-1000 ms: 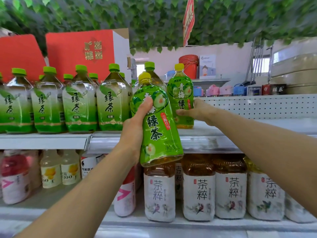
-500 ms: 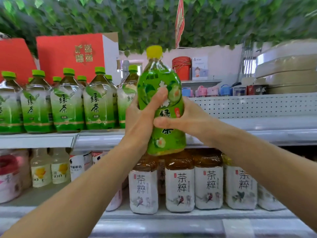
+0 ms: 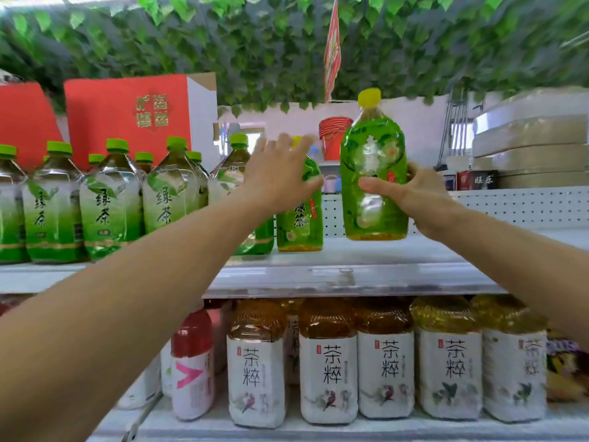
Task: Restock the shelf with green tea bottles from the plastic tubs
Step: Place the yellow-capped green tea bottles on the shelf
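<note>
My right hand (image 3: 411,199) grips a yellow-capped green tea bottle (image 3: 373,173) by its middle, upright, its base at about the level of the upper shelf (image 3: 350,269). My left hand (image 3: 280,177) reaches out with spread fingers over the shoulder of a second yellow-capped green tea bottle (image 3: 299,218) standing on that shelf; whether it touches is blurred. A row of green-capped green tea bottles (image 3: 108,202) fills the shelf to the left.
Red gift boxes (image 3: 127,119) stand behind the left bottles. White-labelled amber tea bottles (image 3: 328,362) line the lower shelf, with a red-and-white bottle (image 3: 191,365) at their left. Stacked beige trays (image 3: 529,148) sit at the far right. Hanging leaves (image 3: 287,43) cover the top.
My left hand let go of the held bottle and moved left to the standing one. My right hand carried the bottle rightwards and further over the shelf.
</note>
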The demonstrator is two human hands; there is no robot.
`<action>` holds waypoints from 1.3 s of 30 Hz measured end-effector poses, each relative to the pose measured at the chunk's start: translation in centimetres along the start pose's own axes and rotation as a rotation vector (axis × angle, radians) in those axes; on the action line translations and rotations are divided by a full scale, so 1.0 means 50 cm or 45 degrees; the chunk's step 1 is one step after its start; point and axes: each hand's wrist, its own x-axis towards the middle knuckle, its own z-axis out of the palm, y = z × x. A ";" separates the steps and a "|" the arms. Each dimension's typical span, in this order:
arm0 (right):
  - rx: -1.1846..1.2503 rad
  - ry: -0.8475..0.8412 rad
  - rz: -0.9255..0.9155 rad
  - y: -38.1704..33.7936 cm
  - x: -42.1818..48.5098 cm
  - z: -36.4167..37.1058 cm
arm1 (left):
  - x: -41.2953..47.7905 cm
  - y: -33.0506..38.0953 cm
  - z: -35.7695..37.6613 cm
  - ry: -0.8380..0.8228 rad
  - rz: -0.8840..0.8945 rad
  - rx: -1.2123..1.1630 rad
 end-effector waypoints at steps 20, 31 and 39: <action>-0.191 -0.159 0.217 0.079 0.069 0.013 | 0.062 -0.020 0.081 -0.284 0.154 0.694; -0.233 -0.112 0.235 0.120 0.118 0.058 | 0.064 -0.016 0.085 -0.324 0.118 0.645; -0.329 -0.239 0.286 0.101 0.106 0.061 | 0.057 -0.012 0.080 -0.325 0.055 0.632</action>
